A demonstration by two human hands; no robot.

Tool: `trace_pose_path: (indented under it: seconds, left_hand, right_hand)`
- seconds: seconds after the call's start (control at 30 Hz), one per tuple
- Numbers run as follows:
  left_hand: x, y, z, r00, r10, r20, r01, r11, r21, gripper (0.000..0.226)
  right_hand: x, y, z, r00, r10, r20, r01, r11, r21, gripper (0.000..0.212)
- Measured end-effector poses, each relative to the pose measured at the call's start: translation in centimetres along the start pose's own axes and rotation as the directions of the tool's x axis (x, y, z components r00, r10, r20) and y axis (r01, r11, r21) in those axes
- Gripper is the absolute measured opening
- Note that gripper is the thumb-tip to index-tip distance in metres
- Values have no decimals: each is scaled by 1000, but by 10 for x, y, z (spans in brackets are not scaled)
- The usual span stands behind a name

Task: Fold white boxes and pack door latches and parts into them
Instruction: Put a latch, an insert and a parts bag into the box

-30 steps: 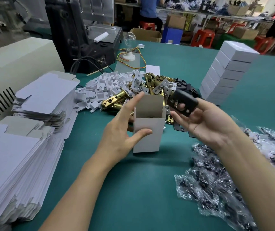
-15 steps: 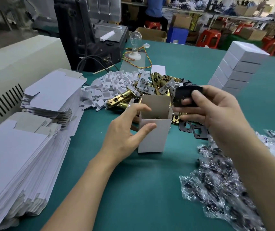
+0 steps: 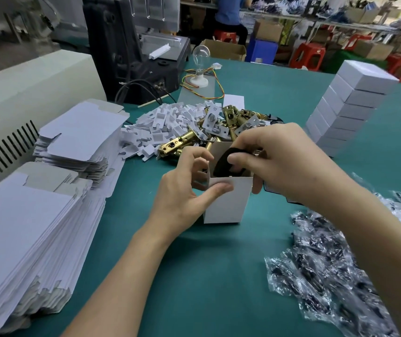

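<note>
An open white box point(image 3: 226, 205) stands upright on the green table, its mouth facing up. My left hand point(image 3: 182, 190) grips its left side, thumb across the front wall and fingers at the rim. My right hand point(image 3: 279, 164) pinches a black plate point(image 3: 223, 161) and holds it partly inside the box's mouth. Behind the box lies a pile of brass door latches point(image 3: 182, 144) mixed with small white card inserts point(image 3: 165, 122).
Stacks of flat white box blanks point(image 3: 36, 227) fill the left side. A tower of folded white boxes point(image 3: 347, 105) stands at the right rear. Clear bags of black screws point(image 3: 328, 271) lie at the right front. A black machine point(image 3: 131, 52) and a lamp bulb point(image 3: 200, 66) sit behind.
My right hand carried the black plate leftward and down from beside the box into its mouth. My left hand curled its fingers round the box's rim.
</note>
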State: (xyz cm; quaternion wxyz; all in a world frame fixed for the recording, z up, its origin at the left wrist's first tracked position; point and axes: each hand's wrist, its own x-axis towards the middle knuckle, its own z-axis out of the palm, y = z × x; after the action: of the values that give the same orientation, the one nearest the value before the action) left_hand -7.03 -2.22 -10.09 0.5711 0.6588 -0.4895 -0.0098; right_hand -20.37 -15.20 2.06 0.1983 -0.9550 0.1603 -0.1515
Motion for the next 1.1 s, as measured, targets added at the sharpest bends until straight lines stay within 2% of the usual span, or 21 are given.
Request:
trace_pose_path:
  seconds: [0.1, 0.23, 0.33, 0.43, 0.53, 0.63, 0.7, 0.77, 0.8, 0.87, 0.97, 1.03, 1.1]
  left_hand:
    - [1, 1, 0, 1000, 0, 1, 0, 1000, -6, 51]
    - [1, 1, -1, 1000, -5, 5, 5, 1000, -13, 50]
    - [2, 2, -1, 1000, -17, 14, 17, 999, -31, 49]
    - [2, 1, -1, 999, -38, 19, 39, 998, -48, 50]
    - [3, 0, -2, 997, -68, 37, 70, 995, -67, 52]
    - [3, -1, -3, 996, -78, 53, 82, 994, -78, 53]
    - [3, -1, -3, 995, -78, 62, 84, 992, -92, 53]
    - [4, 0, -4, 995, -79, 65, 85, 992, -93, 54]
    - [4, 0, -4, 995, -82, 65, 88, 992, -89, 54]
    - [4, 0, -4, 994, -91, 64, 96, 992, -83, 54]
    - [3, 1, -4, 994, -97, 58, 101, 991, -84, 53]
    - [3, 2, -4, 994, -95, 54, 99, 991, -88, 53]
    - [3, 3, -5, 994, -99, 54, 103, 990, -93, 53]
  right_hand:
    - [5, -3, -1, 995, 10, 98, -7, 1000, -30, 15]
    - [14, -13, 2, 970, 10, 241, 28, 988, -151, 22]
    - [20, -19, 2, 959, 30, 283, 36, 974, -225, 25]
    - [23, -26, 0, 956, 30, 291, 61, 952, -299, 20]
    - [21, -31, 0, 964, 23, 265, 80, 925, -372, 17]
    - [15, -27, -2, 992, -16, 128, 66, 914, -401, 15]
    - [7, -22, -8, 997, -75, -8, 67, 931, -359, 12]
    - [-3, -16, -18, 995, -100, -18, 91, 955, -281, 14]
    - [-8, -12, -23, 995, -88, 48, 97, 962, -254, 17]
    - [-20, -6, -27, 959, -12, 283, 87, 963, -254, 18]
    - [-42, 4, -14, 767, 159, 622, 81, 937, -340, 31]
    - [-57, 12, 3, 682, 240, 691, 133, 888, -439, 45]
    - [-67, 17, 16, 676, 268, 687, 177, 846, -503, 50]
